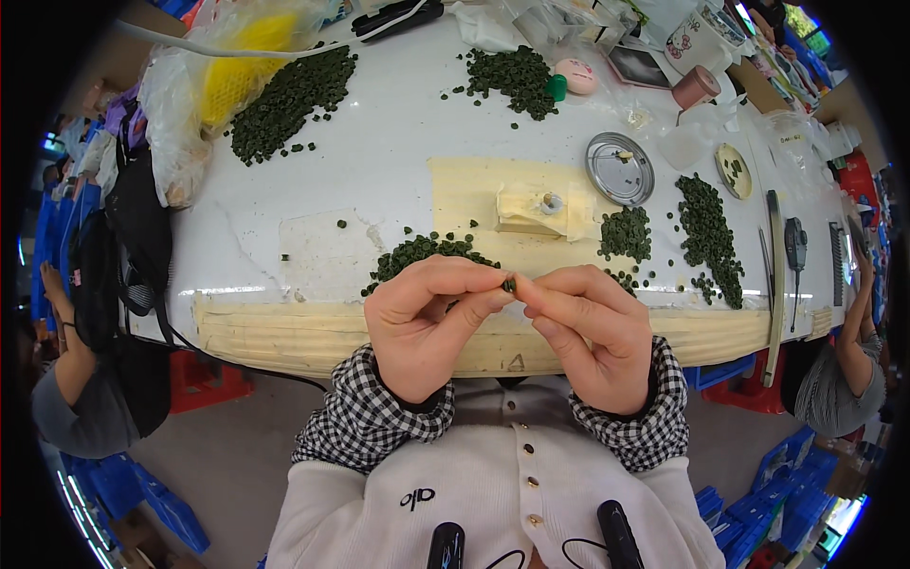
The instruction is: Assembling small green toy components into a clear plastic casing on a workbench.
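Pinching green piece (509, 284), between both hands (512, 318)

Small-parts assembly workshop: a worn white worktable (313, 190) patched with tape, heaps of small dark green pieces (289, 95), stacked blue plastic crates (142, 493), co-workers seated left and right.

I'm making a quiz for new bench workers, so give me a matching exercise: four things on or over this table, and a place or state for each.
Things:
1. small dark green piece
2. round metal lid
3. pink tape roll
4. yellow mesh in a clear bag

Places or states:
A. far left of the table
B. pinched between both hands' fingertips
C. far right, lying on its side
D. flat, right of the taped block

Pairs: 1-B, 2-D, 3-C, 4-A
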Available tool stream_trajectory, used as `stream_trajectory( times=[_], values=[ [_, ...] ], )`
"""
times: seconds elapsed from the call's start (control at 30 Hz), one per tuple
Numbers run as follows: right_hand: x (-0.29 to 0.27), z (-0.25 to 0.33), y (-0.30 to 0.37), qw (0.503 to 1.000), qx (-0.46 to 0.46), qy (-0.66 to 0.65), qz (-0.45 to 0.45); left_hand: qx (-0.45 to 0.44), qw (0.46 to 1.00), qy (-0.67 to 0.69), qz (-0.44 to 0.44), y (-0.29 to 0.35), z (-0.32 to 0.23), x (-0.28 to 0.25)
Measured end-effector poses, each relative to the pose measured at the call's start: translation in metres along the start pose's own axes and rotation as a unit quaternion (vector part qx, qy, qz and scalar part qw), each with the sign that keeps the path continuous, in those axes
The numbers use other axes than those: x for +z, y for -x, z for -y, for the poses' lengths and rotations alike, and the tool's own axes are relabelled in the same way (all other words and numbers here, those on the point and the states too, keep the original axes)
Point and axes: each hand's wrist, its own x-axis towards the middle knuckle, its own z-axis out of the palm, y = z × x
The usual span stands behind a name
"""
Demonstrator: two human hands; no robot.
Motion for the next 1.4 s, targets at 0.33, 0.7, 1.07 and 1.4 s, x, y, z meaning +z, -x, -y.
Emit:
stream_trajectory(
  times=[0.33, 0.7, 1.07, 1.4],
  values=[
    [-0.004, 0.005, -0.003, 0.999, -0.004, 0.038, 0.006, -0.001, 1.0, -0.031, -0.003, -0.001, -0.001, 0.0],
    [-0.018, -0.013, 0.009, 0.948, 0.018, 0.318, -0.017, 0.009, 0.872, -0.46, -0.169, -0.007, -0.029, -0.078],
    [-0.009, -0.001, 0.009, 0.992, 0.06, 0.097, -0.048, 0.014, 0.947, -0.304, -0.101, -0.001, -0.035, -0.042],
    [0.001, 0.001, 0.008, 0.998, 0.043, -0.007, -0.054, -0.187, 0.977, 0.075, 0.069, 0.01, -0.019, -0.002]
  ],
)
